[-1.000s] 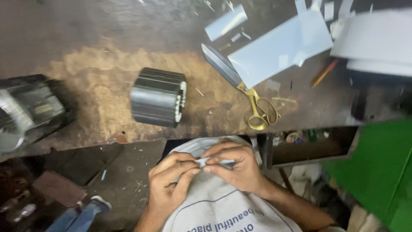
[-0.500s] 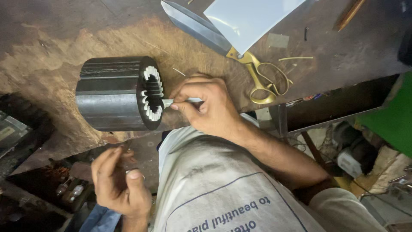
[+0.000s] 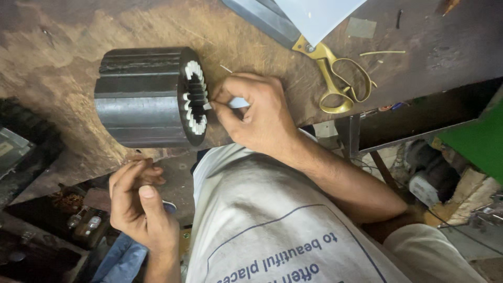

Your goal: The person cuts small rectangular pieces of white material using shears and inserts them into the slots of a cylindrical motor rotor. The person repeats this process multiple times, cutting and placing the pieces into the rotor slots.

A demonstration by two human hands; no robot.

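Dark metal stator core (image 3: 144, 97) lies on its side on the worn wooden bench (image 3: 68, 31), open end facing right toward the person. Outer shell is blackish grey, ribbed lengthwise with flat bands, dull sheen. Around the bore, a ring of slots lined with white insulation strips (image 3: 194, 68); the liners stick out a little past the face like small teeth. Bore itself dark, inside hard to read.

Right hand (image 3: 257, 112) sits just beside the open face, fingers curled, thumb and forefinger pinched on a small folded white paper strip (image 3: 238, 102). Its left tip seems to meet the slot ring, though the contact point is too small to be sure.

Left hand (image 3: 139, 202) hangs below the bench edge, well apart from the core, fingers drawn loosely together; whether anything is in them cannot be told.

Farther right on the bench: scissors with brass-yellow handles (image 3: 335, 78), blades partly under a pale sheet (image 3: 314, 13). Grey shirt (image 3: 272, 220) fills the lower middle.
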